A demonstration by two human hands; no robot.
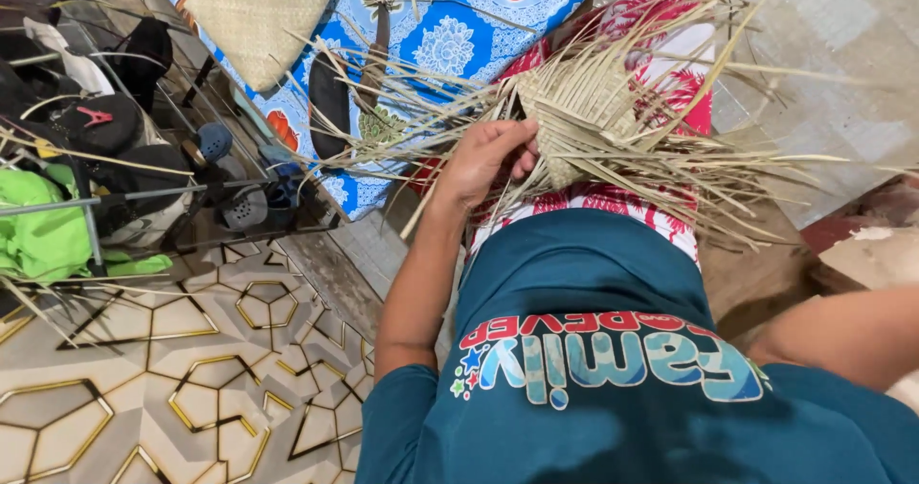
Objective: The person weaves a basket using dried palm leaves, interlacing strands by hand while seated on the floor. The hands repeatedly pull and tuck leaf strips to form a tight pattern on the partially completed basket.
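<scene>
Left of the half-woven mat of pale dried palm strips, a dark metal rack of green and black clothes stands on the floor. Up and left of the mat a finished woven straw bag lies on blue flowered cloth. The left hand touches the mat's left edge, fingers curled together on loose strips. The mat rests on the lap. The right hand is out of sight.

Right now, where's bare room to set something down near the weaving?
Free: the patterned floor tiles at lower left, between the rack and the person's left arm. At right, pale floor beyond the strip ends. Crowded: the lap, where the left hand grips the half-woven piece with loose strips fanning out; the blue cloth carries a woven mat.
</scene>
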